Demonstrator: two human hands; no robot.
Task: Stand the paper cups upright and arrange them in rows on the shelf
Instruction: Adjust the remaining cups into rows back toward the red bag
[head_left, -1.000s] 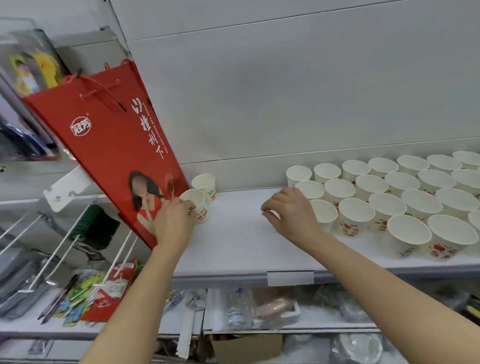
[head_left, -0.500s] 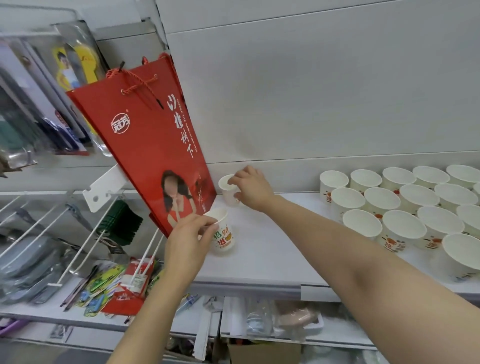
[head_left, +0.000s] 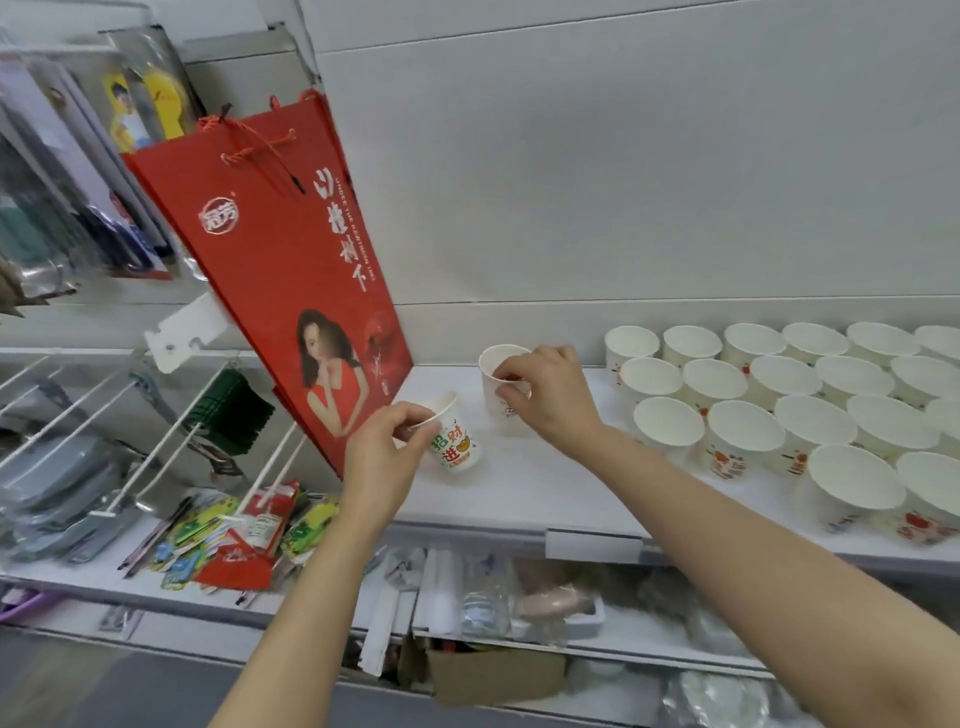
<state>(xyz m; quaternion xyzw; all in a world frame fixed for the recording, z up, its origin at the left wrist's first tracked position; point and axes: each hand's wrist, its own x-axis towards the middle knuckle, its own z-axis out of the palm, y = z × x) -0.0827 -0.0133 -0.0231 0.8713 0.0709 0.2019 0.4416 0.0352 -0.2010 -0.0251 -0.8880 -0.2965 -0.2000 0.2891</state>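
Fingers (head_left: 415, 421) of the left hand (head_left: 379, 457) and right hand (head_left: 545, 400) are each pinching a stray paper cup (head_left: 457, 441) beside the red bag (head_left: 291, 291), so both should be travelling level toward the rows (head_left: 769, 405) without bumping them.

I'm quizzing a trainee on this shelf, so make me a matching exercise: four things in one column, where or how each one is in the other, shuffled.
Things
1. cup with green and orange print
2. plain-looking cup
3. red gift bag
4. rows of cups

States
A. standing upright at the shelf's right
B. leaning at the shelf's left end
C. tilted, rim pinched by the left hand
D. upright, gripped by the right hand

Pairs: 1-C, 2-D, 3-B, 4-A
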